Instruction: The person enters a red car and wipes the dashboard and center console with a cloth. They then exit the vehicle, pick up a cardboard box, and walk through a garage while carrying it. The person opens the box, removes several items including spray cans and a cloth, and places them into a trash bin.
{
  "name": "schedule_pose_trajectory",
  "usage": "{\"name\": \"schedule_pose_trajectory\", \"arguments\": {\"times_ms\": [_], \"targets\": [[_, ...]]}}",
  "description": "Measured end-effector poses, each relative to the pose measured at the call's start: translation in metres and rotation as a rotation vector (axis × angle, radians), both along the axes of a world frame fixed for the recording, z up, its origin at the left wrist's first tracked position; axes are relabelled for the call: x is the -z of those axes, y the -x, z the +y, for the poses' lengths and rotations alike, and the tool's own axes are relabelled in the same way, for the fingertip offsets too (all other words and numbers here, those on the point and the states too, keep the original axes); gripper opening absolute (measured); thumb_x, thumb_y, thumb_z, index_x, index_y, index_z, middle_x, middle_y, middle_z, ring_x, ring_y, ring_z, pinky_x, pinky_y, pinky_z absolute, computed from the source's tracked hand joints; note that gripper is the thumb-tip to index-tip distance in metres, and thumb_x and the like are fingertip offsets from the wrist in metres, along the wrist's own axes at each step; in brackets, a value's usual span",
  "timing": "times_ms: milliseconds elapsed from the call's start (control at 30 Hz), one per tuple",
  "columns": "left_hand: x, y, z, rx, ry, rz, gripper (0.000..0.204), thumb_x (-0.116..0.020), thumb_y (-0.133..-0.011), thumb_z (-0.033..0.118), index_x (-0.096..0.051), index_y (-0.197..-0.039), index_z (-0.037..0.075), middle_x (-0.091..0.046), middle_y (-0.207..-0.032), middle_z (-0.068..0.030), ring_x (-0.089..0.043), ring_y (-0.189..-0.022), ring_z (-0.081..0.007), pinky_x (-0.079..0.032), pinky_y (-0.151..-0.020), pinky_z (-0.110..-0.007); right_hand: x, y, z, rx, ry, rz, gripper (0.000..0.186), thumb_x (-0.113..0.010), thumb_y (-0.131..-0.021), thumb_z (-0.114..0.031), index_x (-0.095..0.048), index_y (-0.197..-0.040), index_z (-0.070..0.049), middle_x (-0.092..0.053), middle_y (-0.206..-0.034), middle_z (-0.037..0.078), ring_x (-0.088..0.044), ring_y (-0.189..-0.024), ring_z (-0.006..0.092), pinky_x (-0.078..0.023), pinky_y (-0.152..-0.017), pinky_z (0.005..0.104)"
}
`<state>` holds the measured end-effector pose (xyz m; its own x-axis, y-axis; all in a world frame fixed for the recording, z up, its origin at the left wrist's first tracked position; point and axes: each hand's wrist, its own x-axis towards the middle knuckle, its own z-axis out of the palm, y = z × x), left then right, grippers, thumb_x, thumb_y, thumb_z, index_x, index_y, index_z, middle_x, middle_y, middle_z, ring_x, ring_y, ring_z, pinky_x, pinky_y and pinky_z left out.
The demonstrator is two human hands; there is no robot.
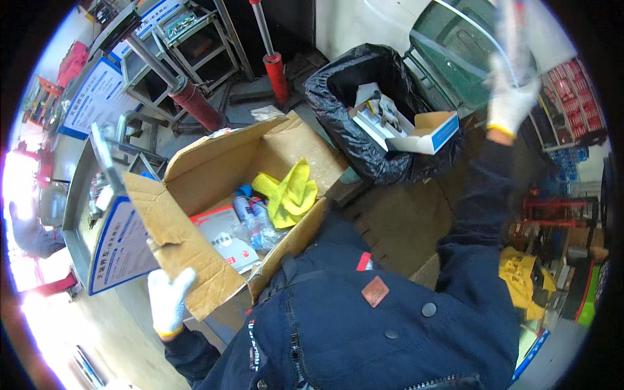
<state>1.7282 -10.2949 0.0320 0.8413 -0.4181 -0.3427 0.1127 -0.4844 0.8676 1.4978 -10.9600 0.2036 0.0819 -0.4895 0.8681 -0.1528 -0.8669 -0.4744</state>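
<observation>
My left hand (169, 301), in a white knit glove with a yellow cuff, is at the near left flap of an open cardboard box (211, 273). Its thumb lies over the flap and its fingers are outside, gripping the edge. Inside the box are a yellow cloth (289, 195), a grey and red flat package (225, 237) and blue-topped bottles (244, 209) beside clear plastic. My right hand (513, 97), gloved alike, is raised at the upper right. It is closed around a long pale object (511, 32), too blurred to name.
Behind the box stands a bin lined with a black bag (325, 97), holding an open blue-white carton (426, 135). Red stands (275, 78) and a metal cart (188, 52) are at the back. A tool tray (81, 195) stands left, yellow cloth-like material (520, 279) right.
</observation>
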Motion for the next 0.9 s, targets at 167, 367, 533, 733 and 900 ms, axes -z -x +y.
{"name": "schedule_pose_trajectory", "arguments": {"times_ms": [167,367,533,733,900], "targets": [[-0.01,0.049,-0.039,-0.075,-0.061,-0.049,0.026,-0.087,-0.091,0.021,-0.076,-0.098,-0.002,-0.07,-0.088,-0.0143,-0.062,-0.084,-0.0321,-0.048,-0.079,-0.045,0.215,-0.019,-0.062,0.429,-0.444,1.09,0.091,-0.087,-0.08,-0.061,-0.06,-0.138,0.003,-0.074,-0.124,0.028,-0.071,-0.119,0.046,-0.054,-0.107,0.0514],[-0.015,0.09,-0.038,-0.215,-0.119,0.01,0.029,-0.086,-0.091,0.021,-0.077,-0.104,-0.003,-0.077,-0.093,-0.0158,-0.071,-0.081,-0.0297,-0.053,-0.075,-0.043,0.247,-0.06,0.0,0.104,-0.088,1.287,0.064,-0.081,-0.09,-0.052,-0.074,-0.13,-0.003,-0.07,-0.133,0.024,-0.07,-0.116,0.0423,-0.056,-0.102,0.0512],[-0.038,0.128,-0.053,-0.173,-0.265,0.034,0.033,-0.081,-0.09,0.015,-0.076,-0.116,-0.005,-0.08,-0.103,-0.0137,-0.074,-0.09,-0.0236,-0.058,-0.084,-0.039,0.252,-0.149,0.133,-0.901,-0.04,1.123,0.039,-0.079,-0.095,-0.038,-0.078,-0.11,-0.001,-0.077,-0.107,0.019,-0.075,-0.099,0.0368,-0.058,-0.087,0.0437],[-0.103,0.174,-0.06,-0.182,-0.275,0.088,0.049,-0.078,-0.084,0.01,-0.07,-0.131,-0.005,-0.078,-0.122,-0.0147,-0.074,-0.109,-0.0257,-0.056,-0.099,-0.041,0.406,-0.254,0.338,-1.409,0.27,1.502,0.077,-0.081,-0.087,-0.046,-0.061,-0.147,-0.002,-0.065,-0.141,0.026,-0.063,-0.133,0.0432,-0.051,-0.113,0.0494],[-0.117,0.205,-0.064,-0.352,-0.258,0.134,0.05,-0.082,-0.082,0.005,-0.071,-0.13,-0.003,-0.078,-0.12,-0.0156,-0.076,-0.107,-0.0291,-0.057,-0.095,-0.041,0.495,-0.263,0.422,-1.623,-0.435,1.239,0.117,-0.088,-0.07,-0.075,-0.052,-0.163,-0.014,-0.053,-0.165,0.019,-0.054,-0.149,0.0409,-0.043,-0.125,0.0488]]}}
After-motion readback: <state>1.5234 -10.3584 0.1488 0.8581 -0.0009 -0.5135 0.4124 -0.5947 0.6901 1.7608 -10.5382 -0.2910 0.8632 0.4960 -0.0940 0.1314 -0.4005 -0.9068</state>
